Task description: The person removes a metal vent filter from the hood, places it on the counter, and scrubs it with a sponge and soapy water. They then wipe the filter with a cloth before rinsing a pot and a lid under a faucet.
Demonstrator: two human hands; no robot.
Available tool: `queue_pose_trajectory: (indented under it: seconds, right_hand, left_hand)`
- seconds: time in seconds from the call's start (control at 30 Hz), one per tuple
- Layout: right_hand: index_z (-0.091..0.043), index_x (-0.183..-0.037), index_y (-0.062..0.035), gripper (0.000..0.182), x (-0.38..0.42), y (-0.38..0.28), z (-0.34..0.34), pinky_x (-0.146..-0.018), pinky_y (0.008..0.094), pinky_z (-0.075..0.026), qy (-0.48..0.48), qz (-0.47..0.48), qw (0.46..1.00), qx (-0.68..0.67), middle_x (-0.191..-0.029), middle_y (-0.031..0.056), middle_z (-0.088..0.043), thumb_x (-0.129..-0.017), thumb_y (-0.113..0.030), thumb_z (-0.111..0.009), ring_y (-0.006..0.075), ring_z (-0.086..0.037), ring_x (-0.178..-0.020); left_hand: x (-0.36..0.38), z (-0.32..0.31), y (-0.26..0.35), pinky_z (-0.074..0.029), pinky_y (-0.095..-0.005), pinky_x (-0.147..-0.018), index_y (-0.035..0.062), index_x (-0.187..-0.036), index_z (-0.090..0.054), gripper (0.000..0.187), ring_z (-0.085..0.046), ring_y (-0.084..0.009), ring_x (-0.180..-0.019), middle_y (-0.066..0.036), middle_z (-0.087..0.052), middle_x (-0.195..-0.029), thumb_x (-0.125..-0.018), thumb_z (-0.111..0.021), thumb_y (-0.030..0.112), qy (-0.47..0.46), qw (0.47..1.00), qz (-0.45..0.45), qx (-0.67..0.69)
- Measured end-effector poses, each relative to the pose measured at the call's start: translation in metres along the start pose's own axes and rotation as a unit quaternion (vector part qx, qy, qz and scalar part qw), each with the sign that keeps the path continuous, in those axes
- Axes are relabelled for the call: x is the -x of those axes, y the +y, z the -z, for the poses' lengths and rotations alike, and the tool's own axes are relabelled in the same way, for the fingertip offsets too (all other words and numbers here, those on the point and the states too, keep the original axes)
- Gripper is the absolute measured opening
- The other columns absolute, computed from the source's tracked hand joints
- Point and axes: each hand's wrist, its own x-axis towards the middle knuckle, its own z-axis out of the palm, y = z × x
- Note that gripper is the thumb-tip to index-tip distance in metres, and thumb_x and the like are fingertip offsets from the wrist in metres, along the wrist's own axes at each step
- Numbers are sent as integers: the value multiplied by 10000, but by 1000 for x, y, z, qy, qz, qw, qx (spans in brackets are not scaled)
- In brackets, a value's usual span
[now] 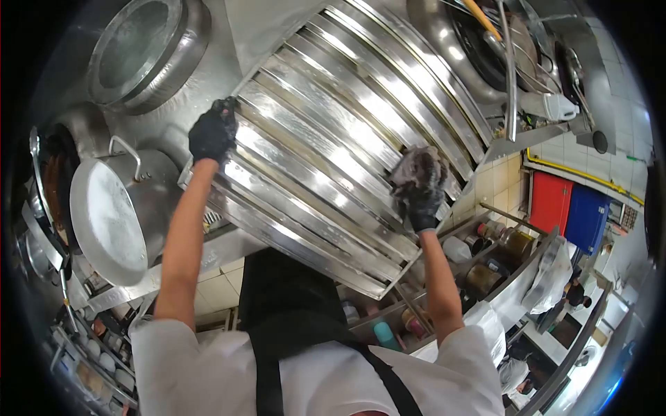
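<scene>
A large ribbed metal range-hood filter (316,118) lies tilted across the metal counter in front of me, wet and shiny along its slats. My left hand (214,132), in a black glove, is closed on the filter's left edge. My right hand (422,201), also black-gloved, presses a greyish, sudsy scrubbing pad (420,166) onto the slats near the right side. Suds and the glove hide part of the pad's outline.
A big pot (111,215) lies on its side at left, below a round metal pan (139,52). At upper right, a large bowl (451,41) stands near utensils and a faucet (510,76). Shelves with containers (485,270) are below right; other people (517,374) are further off.
</scene>
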Motion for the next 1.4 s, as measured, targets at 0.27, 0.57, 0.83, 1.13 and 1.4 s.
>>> queue_pose_trajectory:
  seconds: [0.27, 0.57, 0.83, 1.13, 1.4]
  right_hand:
    - [-438, -1451, -130, 640, -149, -170, -131, -1163, 406, -255, -76, 199, 972, -97, -1513, 95, -402, -875, -325, -637, 287, -364, -1397]
    - [-549, -1342, -223, 464, -166, -210, -128, -1133, 472, -290, 5, 226, 971, -80, -1422, 132, -478, -881, -271, -578, 357, -419, -1315]
    - [-581, -1257, -83, 399, -36, 94, 13, -996, 418, -472, -169, -239, 859, -421, -1201, 140, -634, -882, -216, -602, 330, -633, -1052]
    - [-348, -1482, -41, 774, 90, 46, 14, -1120, 489, -289, 85, -65, 994, 5, -1486, 209, -398, -853, -300, -718, 377, -381, -1363]
    - [-428, -1456, -154, 737, 86, -19, -2, -1114, 650, -66, 120, -235, 940, 214, -1498, 226, -363, -888, -609, -545, 406, -305, -1392]
  left_hand:
    - [-4, 12, 4, -494, -535, -772, 117, -1029, -636, 431, -640, -446, -861, -226, -678, -900, -981, -396, 471, -28, 999, -3, 20]
    - [7, 12, -10, -501, -533, -770, 101, -1012, -643, 402, -656, -425, -874, -210, -692, -895, -932, -468, 454, -4, 1000, 14, 28]
    - [13, 25, -2, -500, -521, -794, 92, -985, -661, 510, -653, -432, -901, -210, -696, -923, -955, -406, 533, -23, 998, 47, 24]
    - [29, 9, 8, -446, -501, -921, 112, -1270, -556, 485, -564, -391, -1140, -200, -574, -1277, -889, -529, 410, 152, 987, -56, 8]
    - [28, -60, 134, -448, -507, -934, 64, -1279, -570, 512, -608, -372, -1036, -180, -658, -1123, -812, -640, 261, 142, 902, -405, -51]
